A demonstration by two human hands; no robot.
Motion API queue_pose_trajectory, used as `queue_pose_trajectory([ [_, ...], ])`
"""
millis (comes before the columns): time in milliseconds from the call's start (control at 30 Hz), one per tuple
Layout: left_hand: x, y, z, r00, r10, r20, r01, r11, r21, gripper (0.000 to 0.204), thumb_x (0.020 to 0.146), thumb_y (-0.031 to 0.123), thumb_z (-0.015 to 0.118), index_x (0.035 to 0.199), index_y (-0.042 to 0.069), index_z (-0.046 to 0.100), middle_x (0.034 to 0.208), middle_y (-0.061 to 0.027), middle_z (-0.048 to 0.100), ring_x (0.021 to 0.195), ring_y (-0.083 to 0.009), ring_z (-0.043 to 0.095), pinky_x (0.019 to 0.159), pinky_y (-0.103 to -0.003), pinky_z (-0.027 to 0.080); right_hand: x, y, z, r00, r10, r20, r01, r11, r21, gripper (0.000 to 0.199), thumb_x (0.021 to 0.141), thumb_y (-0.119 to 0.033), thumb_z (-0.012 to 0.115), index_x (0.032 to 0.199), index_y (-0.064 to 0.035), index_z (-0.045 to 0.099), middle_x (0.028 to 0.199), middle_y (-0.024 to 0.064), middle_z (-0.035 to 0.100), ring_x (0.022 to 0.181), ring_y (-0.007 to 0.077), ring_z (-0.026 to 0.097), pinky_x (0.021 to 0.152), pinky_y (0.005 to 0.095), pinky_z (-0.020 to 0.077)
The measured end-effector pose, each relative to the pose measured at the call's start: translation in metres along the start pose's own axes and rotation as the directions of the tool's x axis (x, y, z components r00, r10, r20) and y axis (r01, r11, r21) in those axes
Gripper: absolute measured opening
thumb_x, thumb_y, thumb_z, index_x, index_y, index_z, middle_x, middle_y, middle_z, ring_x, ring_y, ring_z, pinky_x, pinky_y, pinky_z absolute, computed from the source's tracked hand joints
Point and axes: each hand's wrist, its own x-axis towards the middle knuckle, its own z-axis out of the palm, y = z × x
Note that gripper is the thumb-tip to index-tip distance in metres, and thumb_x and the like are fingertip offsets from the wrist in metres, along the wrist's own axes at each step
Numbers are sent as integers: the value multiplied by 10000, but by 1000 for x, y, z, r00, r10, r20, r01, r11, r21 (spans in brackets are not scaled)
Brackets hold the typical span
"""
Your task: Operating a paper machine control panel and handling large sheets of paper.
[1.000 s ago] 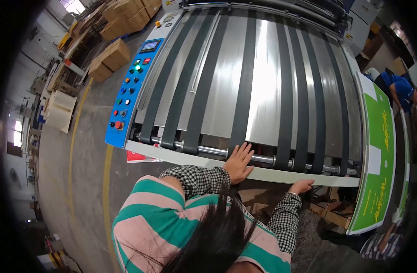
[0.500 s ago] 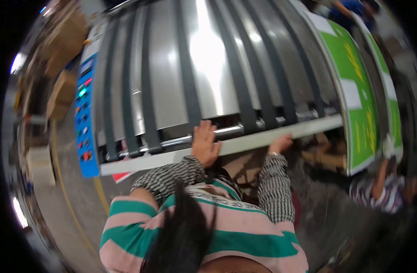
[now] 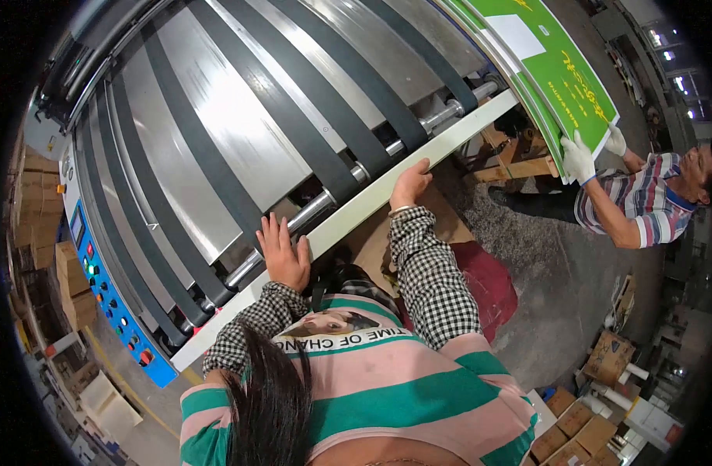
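Note:
My left hand [image 3: 284,252] lies open at the front of a belt machine, its palm on the white rail [image 3: 346,211] and its fingers spread toward the dark belts [image 3: 251,109]. Nothing is in it. Farther right along the same rail, my right hand [image 3: 410,184] is closed over the edge, fingers curled and partly hidden. Behind the rail runs a shiny metal roller [image 3: 315,211], with the belts passing around it. Flat metal plates [image 3: 208,163] show between the belts.
A blue control panel [image 3: 111,299] with buttons edges the machine's left side. At right, a co-worker in a striped shirt [image 3: 604,203] holds green printed sheets [image 3: 567,78] with white-gloved hands [image 3: 579,158]. A dark red thing [image 3: 484,283] is beside my right forearm. Cardboard boxes [image 3: 577,431] stand lower right.
My view has turned right, so the machine now slants and the co-worker shows more fully, with both gloved hands at the green sheets. My hands are still on the rail.

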Motion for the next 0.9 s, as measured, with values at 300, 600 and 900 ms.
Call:
queue_pose_trajectory([
  [300,1,2,-1,999,-3,43,1,999,35,512,824,222,515,1245,-29,367,1357,-222,275,1284,-381,200,1044,-506,120,-5,-1,-6,990,-139,34,141,986,-94,613,921,-415,243,1169,125,393,1161,336,437,1069,428,455,902,453,368],
  [600,1,4,-1,998,8,56,-10,999,46,512,827,226,511,1250,-21,361,1356,-217,278,1284,-377,203,1043,-508,118,-11,-6,-6,984,-177,6,177,981,-73,551,931,-364,250,1131,105,461,1130,306,486,1062,412,465,903,415,369],
  [900,1,6,-3,998,11,58,-15,998,66,516,829,234,511,1245,-31,363,1363,-218,264,1286,-379,195,1043,-514,113,-3,-1,-6,989,-144,12,145,986,-77,575,931,-380,235,1152,118,418,1152,321,458,1066,421,457,904,424,365],
])
